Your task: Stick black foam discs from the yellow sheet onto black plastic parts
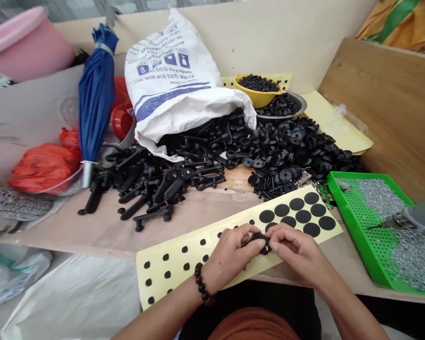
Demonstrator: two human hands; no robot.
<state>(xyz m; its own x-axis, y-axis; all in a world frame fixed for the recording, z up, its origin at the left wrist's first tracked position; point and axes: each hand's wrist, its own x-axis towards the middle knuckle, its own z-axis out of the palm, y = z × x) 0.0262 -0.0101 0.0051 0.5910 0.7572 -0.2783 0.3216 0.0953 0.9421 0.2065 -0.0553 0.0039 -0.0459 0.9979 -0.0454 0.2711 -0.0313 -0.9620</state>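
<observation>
Pink plastic makes up the one basin [24,45] in the upper left of the frame. Below it, at the left, sits a knotted red plastic bag [44,167]. Next comes one folded blue umbrella [96,97], standing slanted, with one red cup [121,123] just to its right. Black crank handles [168,185], too many and too overlapped to count, spread from left of centre to the mouth of a single white woven sack [170,71] at upper centre.

One pale yellow adhesive sheet [194,254] lies aslant across the lower centre; about a dozen small black dots show on its left part and ten large black discs [296,204] on its right, some partly covered. Over it, the left hand [230,250], with one dark bead bracelet [200,283] at the wrist, grips one small black plastic part [264,244] between thumb and fingers, right of centre. At upper centre-right stand two bowls of black pieces, one yellow [258,98] and one steel [302,107]. The right hand [292,243] pinches the same part from its right side. Behind lies an uncountable heap of round black parts [304,141]. At the right, one green tray [356,236] holds two piles of screws [379,196], with one electric screwdriver [420,216] reaching over it.
</observation>
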